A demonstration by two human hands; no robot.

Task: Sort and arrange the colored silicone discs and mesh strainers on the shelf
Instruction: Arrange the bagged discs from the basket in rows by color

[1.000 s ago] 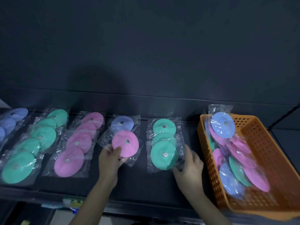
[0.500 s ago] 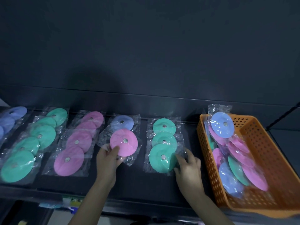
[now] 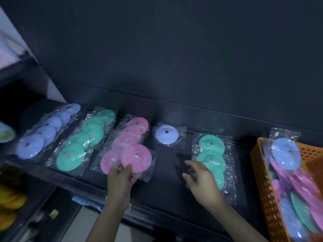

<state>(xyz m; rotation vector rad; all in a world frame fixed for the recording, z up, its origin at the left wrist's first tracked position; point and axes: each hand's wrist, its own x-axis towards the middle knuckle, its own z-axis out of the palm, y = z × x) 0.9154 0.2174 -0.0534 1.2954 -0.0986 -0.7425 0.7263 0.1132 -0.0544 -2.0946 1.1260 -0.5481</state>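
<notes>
Bagged silicone discs lie in rows on the dark shelf (image 3: 167,186). My left hand (image 3: 120,180) pinches the bag of a pink disc (image 3: 136,157) and holds it over the front of the pink row (image 3: 125,137). A single blue disc (image 3: 167,133) lies alone behind the gap. My right hand (image 3: 201,180) hovers with loosely spread fingers at the left edge of the green row (image 3: 211,154), holding nothing. Further left lie another green row (image 3: 82,142) and a blue row (image 3: 45,133).
An orange perforated basket (image 3: 262,180) at the right holds several bagged blue, pink and green discs. A lower shelf at the left carries yellow items (image 3: 10,203). The dark back wall rises right behind the rows. A pale disc (image 3: 5,133) shows at the far left edge.
My left hand has carried the pink disc leftward off the blue disc and onto the pink row. My right hand has let go of the green row and lifted. The camera has swung left.
</notes>
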